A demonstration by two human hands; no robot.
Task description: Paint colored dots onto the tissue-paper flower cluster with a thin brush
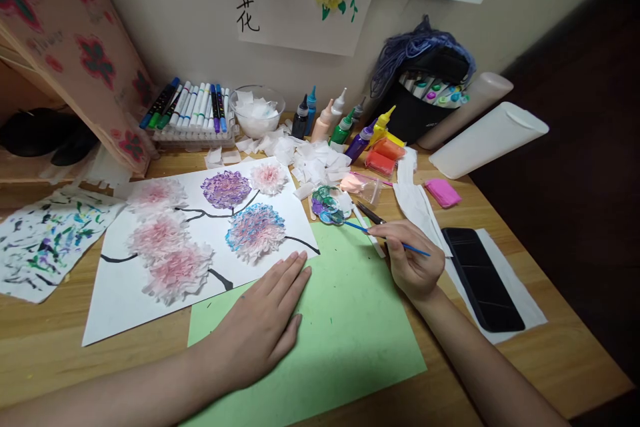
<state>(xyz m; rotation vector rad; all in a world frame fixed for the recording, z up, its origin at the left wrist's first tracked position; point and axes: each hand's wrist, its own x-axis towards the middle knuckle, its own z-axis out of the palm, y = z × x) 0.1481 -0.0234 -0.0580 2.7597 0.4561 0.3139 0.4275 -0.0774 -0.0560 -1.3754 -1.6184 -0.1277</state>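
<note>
My right hand grips a thin blue paintbrush, its tip on a small paint palette smeared with green, purple and blue. My left hand lies flat, fingers stretched out, across the lower edge of a white sheet and the green paper below it. On the white sheet are fluffy tissue-paper flowers with black painted stems. Several are pink and white; one flower has purple tips, and another flower near my left fingertips is edged in blue on its upper part.
Paint bottles, torn white tissue, a glass bowl and markers line the back. A phone lies at right near a white bottle. A paint-stained cloth lies at left. A black pen holder stands by the wall.
</note>
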